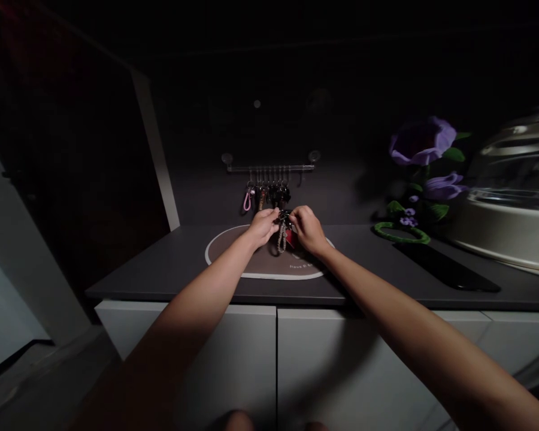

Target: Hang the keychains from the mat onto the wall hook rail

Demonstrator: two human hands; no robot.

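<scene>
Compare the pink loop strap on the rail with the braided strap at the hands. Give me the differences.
The pink loop strap is bright pink, while the braided strap is a dull grey-brown. The pink strap hangs from the metal rail; the braided strap dangles below a dark ring between the left hand and right hand. Both are narrow loops hanging downward.

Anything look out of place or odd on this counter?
Nothing looks damaged or spilled. The one thing apart from the row of keychains hanging on the rail is one keychain, held between the left hand and right hand above the oval mat.
</scene>
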